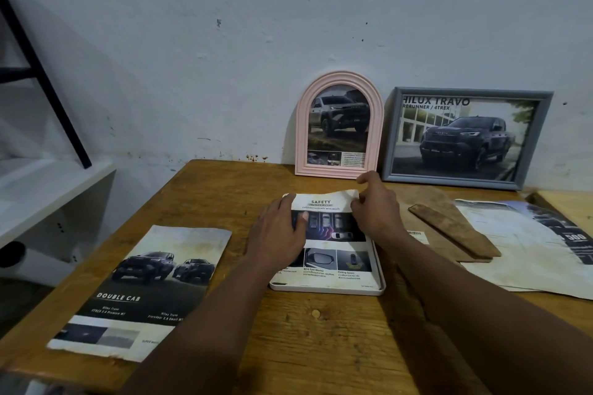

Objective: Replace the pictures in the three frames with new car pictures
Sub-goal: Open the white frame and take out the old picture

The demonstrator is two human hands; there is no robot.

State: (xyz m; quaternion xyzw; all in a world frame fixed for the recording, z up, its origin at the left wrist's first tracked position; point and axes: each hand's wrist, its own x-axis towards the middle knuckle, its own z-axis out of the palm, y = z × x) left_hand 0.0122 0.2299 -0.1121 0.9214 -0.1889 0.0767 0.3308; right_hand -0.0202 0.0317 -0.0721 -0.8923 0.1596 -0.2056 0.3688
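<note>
SAFETY picture (333, 229) lies in white frame (327, 290) on table (305, 346) | left hand (279, 234) flat, pressing its left side | right hand (375, 212) pinches its top-right corner | pink frame (300, 125), grey frame (389, 138) lean on wall (224, 74)

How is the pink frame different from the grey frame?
The pink frame has a rounded arch top; the grey frame is a plain rectangle. The pink frame stands taller than wide, the grey frame wider than tall. The grey frame's picture carries big letters across its top; the pink frame's has small panels along its bottom. Both stand at the back of the table against the wall, each holding a truck picture.
</note>
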